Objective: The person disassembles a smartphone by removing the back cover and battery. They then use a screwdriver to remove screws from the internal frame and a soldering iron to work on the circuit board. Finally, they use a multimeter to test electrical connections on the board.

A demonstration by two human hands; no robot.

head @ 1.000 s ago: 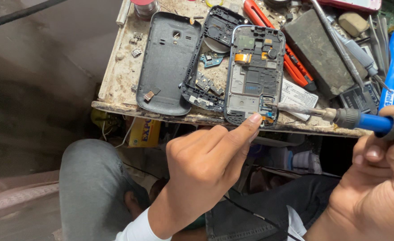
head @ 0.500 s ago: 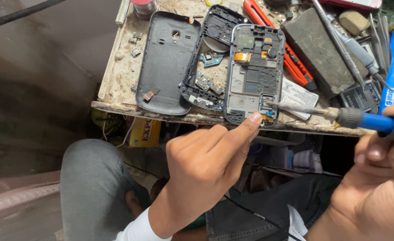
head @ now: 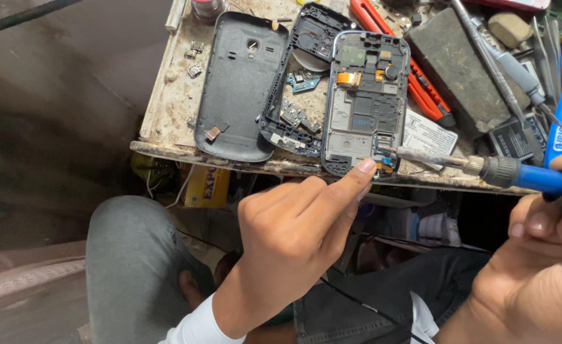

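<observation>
The opened phone frame [head: 365, 102] lies lengthwise near-to-far at the worktop [head: 166, 121] near edge. Left hand [head: 294, 236] fingertip pins its near end; right hand [head: 542, 255], closed around the soldering iron [head: 485, 167], points it leftward there.

surface: worn, stained workbench [head: 166, 121], pale top, chipped front edge | left of bench: dim grey wall or floor, in shadow | top left corner: dark cable [head: 20, 16] running aslant | under the bench edge: dark clutter, a yellow box [head: 208, 186] | light: soft, from above
</observation>
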